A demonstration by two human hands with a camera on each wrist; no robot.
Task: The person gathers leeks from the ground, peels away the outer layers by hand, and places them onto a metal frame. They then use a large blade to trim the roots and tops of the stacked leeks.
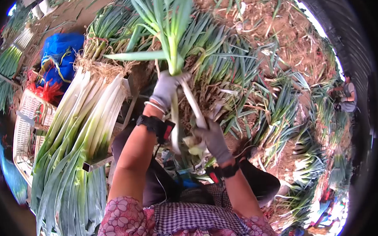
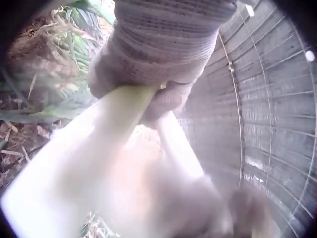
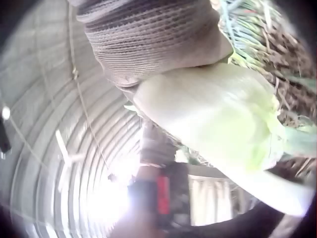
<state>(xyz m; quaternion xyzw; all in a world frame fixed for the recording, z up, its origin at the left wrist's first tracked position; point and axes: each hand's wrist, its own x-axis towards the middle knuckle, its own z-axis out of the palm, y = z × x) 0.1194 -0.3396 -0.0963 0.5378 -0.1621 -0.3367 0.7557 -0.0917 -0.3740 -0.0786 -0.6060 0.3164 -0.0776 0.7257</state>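
My gloved left hand [image 1: 166,90] grips a leek [image 1: 174,55] where its green leaves fan out, with the leaves pointing away from me. Below that hand two white lengths spread apart, one hanging straight and one slanting to the right. At the lower end of the slanting white length [image 1: 191,99], my gloved right hand [image 1: 215,142] holds on with curled fingers. A pale, loose leek layer [image 3: 213,114] sticks out from under the right glove in the right wrist view. Motion blurs the lower ends in the left wrist view.
Trimmed leeks [image 1: 83,118] lie stacked on a metal-framed rack at my left, beside a white plastic basket [image 1: 23,129] and a blue bag [image 1: 61,52]. Untrimmed leeks [image 1: 224,57] cover the ground ahead and to the right. Another person [image 1: 348,95] is at the far right.
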